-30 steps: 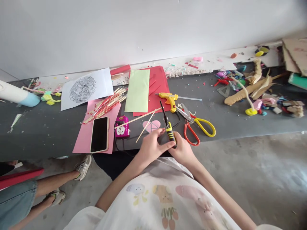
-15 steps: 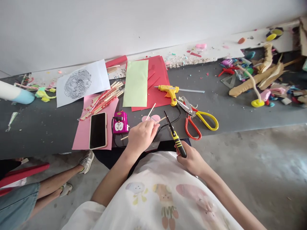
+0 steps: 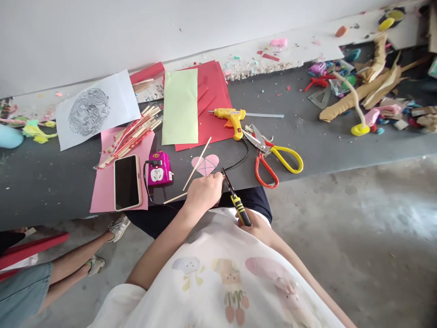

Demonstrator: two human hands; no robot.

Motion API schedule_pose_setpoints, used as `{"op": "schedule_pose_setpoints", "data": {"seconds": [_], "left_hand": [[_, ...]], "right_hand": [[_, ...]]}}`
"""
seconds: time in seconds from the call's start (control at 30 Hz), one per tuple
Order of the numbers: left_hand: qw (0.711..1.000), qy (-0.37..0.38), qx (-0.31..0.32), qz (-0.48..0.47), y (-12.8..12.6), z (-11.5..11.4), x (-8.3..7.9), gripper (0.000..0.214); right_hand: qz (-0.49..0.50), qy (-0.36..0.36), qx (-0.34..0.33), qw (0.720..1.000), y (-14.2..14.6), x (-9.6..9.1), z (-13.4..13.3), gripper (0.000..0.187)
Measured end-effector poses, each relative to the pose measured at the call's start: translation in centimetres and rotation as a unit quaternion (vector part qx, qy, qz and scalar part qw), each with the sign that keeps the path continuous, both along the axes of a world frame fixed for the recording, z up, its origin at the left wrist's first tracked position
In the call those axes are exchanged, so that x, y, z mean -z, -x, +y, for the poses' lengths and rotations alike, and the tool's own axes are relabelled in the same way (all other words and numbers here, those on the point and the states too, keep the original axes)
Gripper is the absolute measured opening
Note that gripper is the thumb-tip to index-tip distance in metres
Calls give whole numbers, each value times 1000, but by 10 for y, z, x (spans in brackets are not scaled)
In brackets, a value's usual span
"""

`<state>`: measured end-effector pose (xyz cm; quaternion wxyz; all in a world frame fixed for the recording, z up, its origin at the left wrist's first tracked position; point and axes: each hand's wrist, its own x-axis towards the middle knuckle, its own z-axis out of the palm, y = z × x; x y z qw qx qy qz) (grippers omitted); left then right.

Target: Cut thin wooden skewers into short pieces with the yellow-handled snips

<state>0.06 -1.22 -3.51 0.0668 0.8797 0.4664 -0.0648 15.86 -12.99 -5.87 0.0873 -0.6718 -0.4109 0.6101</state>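
Observation:
My left hand [image 3: 205,190] is closed around a thin wooden stick [image 3: 175,197], whose one end sticks out left of the hand. Its fingertips are close to the dark jaws of a pair of pliers [image 3: 241,210] with black and yellow handles. My right hand [image 3: 258,226] grips these pliers low, against the shirt; part of its fingers is hidden. Whether the jaws touch the stick I cannot tell. Just beyond the left hand lies a pink paper heart [image 3: 209,165] with dark lines, and a second wooden stick [image 3: 197,164] slants across its left side.
A yellow glue gun [image 3: 231,120] and large scissors [image 3: 267,152] lie to the right. Leftward are a purple power socket [image 3: 160,168], a phone [image 3: 127,183] and a bundle of sticks [image 3: 134,134]. Craft scraps [image 3: 362,91] crowd the far right. Another person's legs [image 3: 73,255] show at lower left.
My left hand has drawn back toward the body, uncovering the heart and the slanted stick. The pliers' jaws have come closer to the left fingertips. The view has shifted, moving the table leftward and up.

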Motion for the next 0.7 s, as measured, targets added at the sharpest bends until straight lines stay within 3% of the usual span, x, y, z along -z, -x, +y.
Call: {"op": "schedule_pose_setpoints", "data": {"seconds": [0.23, 0.7], "left_hand": [[1000, 8, -9, -2, 1, 0, 5, 37], [1000, 7, -17, -19, 1, -2, 15, 37]], "right_hand": [[56, 4, 4, 998, -7, 3, 0, 27], [75, -35, -13, 996, -11, 9, -2, 19]]}}
